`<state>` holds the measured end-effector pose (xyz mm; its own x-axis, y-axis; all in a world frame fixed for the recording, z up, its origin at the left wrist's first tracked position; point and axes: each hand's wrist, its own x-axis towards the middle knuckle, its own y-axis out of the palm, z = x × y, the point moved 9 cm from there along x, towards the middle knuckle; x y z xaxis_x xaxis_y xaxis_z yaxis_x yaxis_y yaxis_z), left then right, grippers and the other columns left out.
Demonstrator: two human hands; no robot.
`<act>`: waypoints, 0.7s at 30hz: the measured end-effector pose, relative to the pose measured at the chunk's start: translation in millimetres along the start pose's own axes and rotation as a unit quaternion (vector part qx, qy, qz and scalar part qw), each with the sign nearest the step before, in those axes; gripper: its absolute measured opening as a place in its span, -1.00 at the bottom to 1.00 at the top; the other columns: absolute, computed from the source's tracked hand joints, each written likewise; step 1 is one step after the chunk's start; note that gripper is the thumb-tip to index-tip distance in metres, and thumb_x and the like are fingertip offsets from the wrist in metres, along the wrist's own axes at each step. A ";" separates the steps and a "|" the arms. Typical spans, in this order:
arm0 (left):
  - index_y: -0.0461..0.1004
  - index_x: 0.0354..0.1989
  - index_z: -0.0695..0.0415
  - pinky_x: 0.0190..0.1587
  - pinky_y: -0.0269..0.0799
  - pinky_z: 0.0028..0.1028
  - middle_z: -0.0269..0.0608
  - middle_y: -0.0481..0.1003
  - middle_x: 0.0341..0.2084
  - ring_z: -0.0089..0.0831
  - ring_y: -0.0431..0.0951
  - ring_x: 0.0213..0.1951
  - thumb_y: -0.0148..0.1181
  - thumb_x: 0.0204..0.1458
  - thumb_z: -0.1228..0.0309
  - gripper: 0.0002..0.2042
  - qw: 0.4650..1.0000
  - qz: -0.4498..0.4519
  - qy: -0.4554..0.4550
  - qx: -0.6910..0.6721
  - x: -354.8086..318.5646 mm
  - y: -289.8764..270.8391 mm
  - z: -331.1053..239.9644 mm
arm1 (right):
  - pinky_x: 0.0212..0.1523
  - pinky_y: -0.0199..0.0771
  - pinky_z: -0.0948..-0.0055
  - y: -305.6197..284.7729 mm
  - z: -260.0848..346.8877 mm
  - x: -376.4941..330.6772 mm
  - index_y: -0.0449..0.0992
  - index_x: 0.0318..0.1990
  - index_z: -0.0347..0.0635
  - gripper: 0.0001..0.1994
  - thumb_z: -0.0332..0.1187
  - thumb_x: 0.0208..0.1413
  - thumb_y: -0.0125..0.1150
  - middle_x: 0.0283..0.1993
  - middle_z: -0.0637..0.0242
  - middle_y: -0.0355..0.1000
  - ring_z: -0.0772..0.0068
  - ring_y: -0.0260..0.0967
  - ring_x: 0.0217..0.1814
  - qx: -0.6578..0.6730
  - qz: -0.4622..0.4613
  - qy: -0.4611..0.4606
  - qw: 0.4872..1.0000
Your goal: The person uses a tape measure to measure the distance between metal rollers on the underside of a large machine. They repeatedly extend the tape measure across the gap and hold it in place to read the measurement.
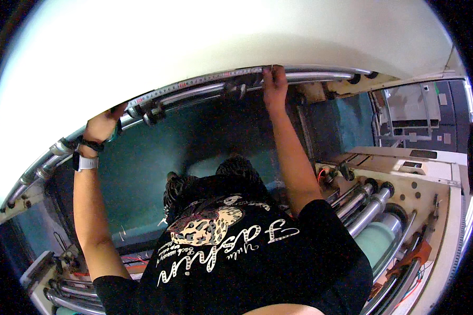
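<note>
A strip of tape measure (186,84) is stretched along the lower edge of a broad white surface (194,34), just above metal bars (192,94). At its left end, my left hand (102,127) is closed round the tape measure, with the fingertips partly hidden and a bit of green showing beside the palm. A watch with a pale strap (87,161) and a dark band sit on that wrist. My right hand (275,89) pinches the strip farther right, its fingertips against the white edge. Dark collars (152,112) are fitted on the bars between my hands.
Machine side frames (399,189) with metal rollers (370,210) and a pale green roller (377,239) stand at the lower right. More rollers (79,299) lie at the lower left. Dark green floor (136,173) shows below the bars. Grey cabinets (449,113) stand at the far right.
</note>
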<state>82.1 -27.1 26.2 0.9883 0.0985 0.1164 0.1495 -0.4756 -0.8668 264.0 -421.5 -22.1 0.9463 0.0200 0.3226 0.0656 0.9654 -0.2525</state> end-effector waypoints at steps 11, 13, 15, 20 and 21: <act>0.36 -0.15 0.17 -0.11 0.32 -0.38 -0.10 0.44 -0.26 -0.29 0.43 -0.19 0.08 -0.05 0.32 -0.71 0.998 0.052 -0.019 -0.014 9.6 6.6 10.0 | -0.42 0.28 0.61 2.1 -10.8 -6.9 0.37 -0.22 -0.11 -0.84 -0.38 0.01 0.07 -0.32 0.44 0.30 0.60 0.21 -0.37 0.113 -0.016 0.116 0.987; 0.37 -0.18 0.16 -0.16 0.34 -0.41 -0.13 0.44 -0.28 -0.34 0.44 -0.22 0.09 -0.05 0.33 -0.73 0.995 0.071 -0.050 -0.058 9.2 14.7 20.8 | -0.42 0.27 0.61 7.7 6.1 -11.0 0.37 -0.17 -0.11 -0.80 -0.38 0.01 0.06 -0.32 0.43 0.31 0.60 0.22 -0.37 0.132 -0.011 0.115 0.984; 0.43 -0.30 0.15 -0.28 0.35 -0.42 -0.11 0.48 -0.44 -0.31 0.47 -0.36 0.04 -0.07 0.39 -0.83 0.995 0.019 0.001 -0.098 9.2 6.8 11.9 | -0.44 0.24 0.63 11.5 9.8 -10.3 0.37 -0.12 -0.11 -0.77 -0.38 0.02 0.05 -0.31 0.43 0.30 0.60 0.21 -0.39 0.127 0.002 0.096 0.987; 0.44 -0.37 0.15 -0.30 0.34 -0.42 -0.13 0.47 -0.47 -0.33 0.47 -0.39 0.04 -0.10 0.38 -0.84 0.995 0.033 -0.003 -0.095 14.1 13.7 20.2 | -0.54 0.12 0.64 16.5 6.6 -13.5 0.38 -0.11 -0.21 -0.75 -0.41 0.03 0.03 -0.40 0.47 0.28 0.66 0.11 -0.50 0.205 -0.024 0.153 0.966; 0.44 -0.38 0.15 -0.31 0.34 -0.42 -0.12 0.47 -0.49 -0.33 0.47 -0.40 0.03 -0.10 0.37 -0.84 0.994 0.023 0.007 -0.103 14.1 10.9 16.8 | -0.54 0.11 0.64 17.3 7.7 -14.6 0.38 -0.12 -0.23 -0.76 -0.41 0.03 0.04 -0.42 0.47 0.27 0.67 0.10 -0.51 0.212 -0.025 0.157 0.964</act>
<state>97.1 -16.2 10.3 0.9944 0.0603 0.0869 0.1052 -0.6492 -0.7533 248.9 -403.1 -24.2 0.9989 -0.0449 0.0156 0.0415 0.9839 0.1739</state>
